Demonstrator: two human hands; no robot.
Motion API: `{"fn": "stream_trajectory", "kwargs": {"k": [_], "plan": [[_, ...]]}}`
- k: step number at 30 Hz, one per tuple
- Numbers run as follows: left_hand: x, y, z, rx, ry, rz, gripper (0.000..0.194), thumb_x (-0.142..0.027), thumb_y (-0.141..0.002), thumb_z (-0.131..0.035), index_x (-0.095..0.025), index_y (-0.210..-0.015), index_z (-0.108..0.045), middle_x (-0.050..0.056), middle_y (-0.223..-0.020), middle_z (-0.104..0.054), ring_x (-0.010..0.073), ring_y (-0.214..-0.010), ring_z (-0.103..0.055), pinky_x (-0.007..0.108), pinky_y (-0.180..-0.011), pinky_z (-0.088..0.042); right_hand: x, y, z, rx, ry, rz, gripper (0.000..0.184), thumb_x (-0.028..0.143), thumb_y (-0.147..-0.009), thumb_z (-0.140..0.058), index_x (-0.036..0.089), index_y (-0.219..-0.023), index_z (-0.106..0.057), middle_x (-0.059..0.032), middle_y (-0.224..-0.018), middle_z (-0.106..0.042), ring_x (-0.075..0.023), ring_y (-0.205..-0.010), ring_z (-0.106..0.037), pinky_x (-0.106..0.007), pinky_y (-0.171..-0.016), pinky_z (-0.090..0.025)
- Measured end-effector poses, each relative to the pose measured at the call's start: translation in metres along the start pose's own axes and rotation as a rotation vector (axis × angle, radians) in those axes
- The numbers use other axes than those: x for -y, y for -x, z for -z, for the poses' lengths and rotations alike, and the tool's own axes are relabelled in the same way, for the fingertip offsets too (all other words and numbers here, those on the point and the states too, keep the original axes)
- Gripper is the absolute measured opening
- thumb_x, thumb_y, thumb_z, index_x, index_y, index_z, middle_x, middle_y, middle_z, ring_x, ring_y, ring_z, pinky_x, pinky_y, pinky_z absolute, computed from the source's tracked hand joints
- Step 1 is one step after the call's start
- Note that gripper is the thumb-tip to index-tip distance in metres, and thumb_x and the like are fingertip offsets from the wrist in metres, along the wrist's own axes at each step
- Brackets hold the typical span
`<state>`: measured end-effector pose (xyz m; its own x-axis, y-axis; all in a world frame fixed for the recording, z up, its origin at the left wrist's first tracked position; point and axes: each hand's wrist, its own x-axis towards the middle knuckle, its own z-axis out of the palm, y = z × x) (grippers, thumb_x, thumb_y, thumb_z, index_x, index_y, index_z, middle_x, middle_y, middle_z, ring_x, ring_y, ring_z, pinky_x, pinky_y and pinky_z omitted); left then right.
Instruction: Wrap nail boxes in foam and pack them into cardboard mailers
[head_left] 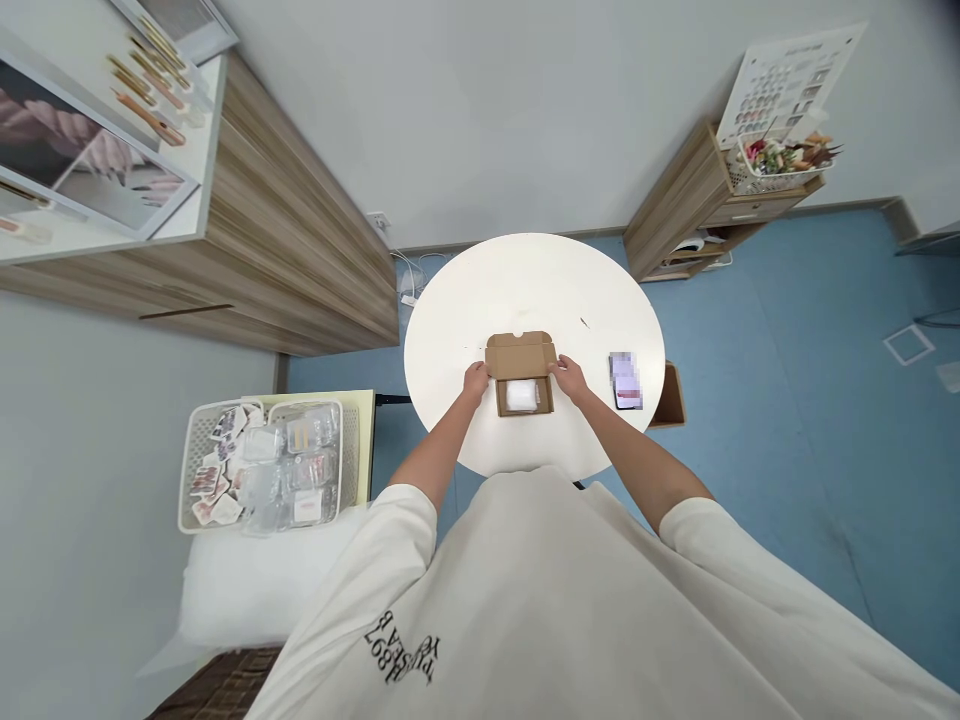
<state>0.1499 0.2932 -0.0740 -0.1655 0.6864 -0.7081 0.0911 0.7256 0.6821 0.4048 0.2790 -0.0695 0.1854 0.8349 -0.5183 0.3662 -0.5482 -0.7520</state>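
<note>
A small brown cardboard box (pixel 523 360) lies on the white round table (pixel 465 290), its lid raised and tilted back from me. Inside sits a white, padded-looking packet (pixel 521 395), with a narrow reddish strip beside it at the right. My left hand (pixel 476 380) is closed on the left edge of the box where the lid folds. On the opposite side, my right hand (pixel 570 379) pinches the lid's right corner. The fingertips of both hands are small in view and partly hidden by the cardboard.
A phone (pixel 625 381) lies on the table to the right, and a small brown scrap (pixel 584 322) farther back. At left, white baskets (pixel 186 480) hold packets and cards. A wooden cabinet (pixel 300 220) stands at the back left, a shelf unit (pixel 679 200) at the back right.
</note>
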Motion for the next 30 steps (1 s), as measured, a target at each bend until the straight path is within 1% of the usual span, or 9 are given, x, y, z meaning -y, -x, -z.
{"fn": "stream_trajectory", "kwargs": {"k": [4,8,11,13,17,19,24,27,30], "plan": [[-0.001,0.003,-0.005,0.094,-0.023,-0.099,0.030,-0.031,-0.090,-0.055,-0.020,-0.114,-0.068,0.010,-0.122,-0.072,0.0242,-0.111,-0.066,0.037,-0.093,-0.050,0.005,0.004,-0.002,0.048,-0.083,0.048,0.042,0.041,-0.086,-0.061,0.020,-0.122,-0.067,-0.0100,-0.131,-0.067,-0.0250,-0.117,-0.062,-0.039,-0.106,-0.047],[0.003,0.002,-0.008,0.127,-0.122,-0.182,0.033,-0.032,-0.090,-0.055,-0.021,-0.118,-0.067,0.009,-0.128,-0.070,0.0240,-0.115,-0.064,0.037,-0.098,-0.048,0.007,0.008,-0.004,0.046,-0.133,0.043,0.040,0.044,-0.083,-0.065,0.022,-0.117,-0.066,-0.0098,-0.130,-0.066,-0.0233,-0.114,-0.063,-0.038,-0.103,-0.048],[0.005,-0.001,-0.009,0.135,-0.214,-0.222,0.036,-0.032,-0.089,-0.058,-0.021,-0.123,-0.063,0.010,-0.134,-0.066,0.0243,-0.123,-0.061,0.036,-0.102,-0.045,0.008,0.008,-0.002,0.086,-0.169,-0.016,0.041,0.049,-0.081,-0.067,0.023,-0.113,-0.065,-0.0081,-0.128,-0.067,-0.0228,-0.111,-0.062,-0.037,-0.093,-0.051],[0.006,-0.001,-0.010,0.136,-0.253,-0.207,0.033,-0.033,-0.089,-0.059,-0.022,-0.120,-0.061,0.010,-0.132,-0.067,0.0246,-0.120,-0.061,0.036,-0.100,-0.045,0.007,0.009,0.000,0.119,-0.200,-0.067,0.041,0.054,-0.081,-0.067,0.024,-0.109,-0.064,-0.0072,-0.126,-0.067,-0.0226,-0.109,-0.063,-0.035,-0.087,-0.052],[0.002,-0.001,-0.009,0.115,-0.198,-0.083,0.025,-0.043,-0.092,-0.058,-0.022,-0.106,-0.059,0.010,-0.123,-0.068,0.0229,-0.104,-0.066,0.035,-0.089,-0.047,0.007,0.011,0.005,0.148,-0.280,-0.157,0.041,0.061,-0.084,-0.063,0.025,-0.102,-0.064,-0.0055,-0.129,-0.066,-0.0222,-0.108,-0.063,-0.032,-0.081,-0.050],[-0.002,0.000,-0.008,0.126,-0.127,-0.031,0.031,-0.051,-0.095,-0.053,-0.021,-0.101,-0.057,0.011,-0.124,-0.068,0.0225,-0.101,-0.066,0.035,-0.085,-0.047,0.007,0.012,0.007,0.166,-0.344,-0.190,0.041,0.063,-0.085,-0.061,0.025,-0.099,-0.065,-0.0051,-0.129,-0.067,-0.0226,-0.108,-0.063,-0.032,-0.081,-0.051],[-0.014,0.000,0.000,0.188,0.007,0.034,0.057,-0.072,-0.097,-0.030,-0.022,-0.097,-0.056,0.012,-0.128,-0.068,0.0240,-0.104,-0.066,0.036,-0.082,-0.047,0.010,0.010,0.014,0.194,-0.515,-0.238,0.049,0.070,-0.091,-0.049,0.024,-0.095,-0.067,-0.0075,-0.130,-0.067,-0.0244,-0.111,-0.064,-0.033,-0.085,-0.054],[-0.023,0.003,0.005,0.224,0.063,0.011,0.069,-0.080,-0.094,-0.021,-0.023,-0.112,-0.056,0.013,-0.133,-0.066,0.0255,-0.112,-0.065,0.036,-0.084,-0.048,0.015,0.009,0.021,0.192,-0.549,-0.227,0.057,0.073,-0.095,-0.037,0.026,-0.108,-0.067,-0.0076,-0.138,-0.063,-0.0246,-0.116,-0.063,-0.036,-0.092,-0.055],[-0.031,0.008,0.009,0.267,0.059,-0.044,0.077,-0.083,-0.092,-0.018,-0.026,-0.126,-0.055,0.013,-0.139,-0.063,0.0275,-0.122,-0.062,0.038,-0.089,-0.048,0.022,0.011,0.027,0.221,-0.548,-0.192,0.064,0.075,-0.097,-0.029,0.028,-0.125,-0.063,-0.0070,-0.143,-0.060,-0.0246,-0.121,-0.062,-0.038,-0.098,-0.054]]}}
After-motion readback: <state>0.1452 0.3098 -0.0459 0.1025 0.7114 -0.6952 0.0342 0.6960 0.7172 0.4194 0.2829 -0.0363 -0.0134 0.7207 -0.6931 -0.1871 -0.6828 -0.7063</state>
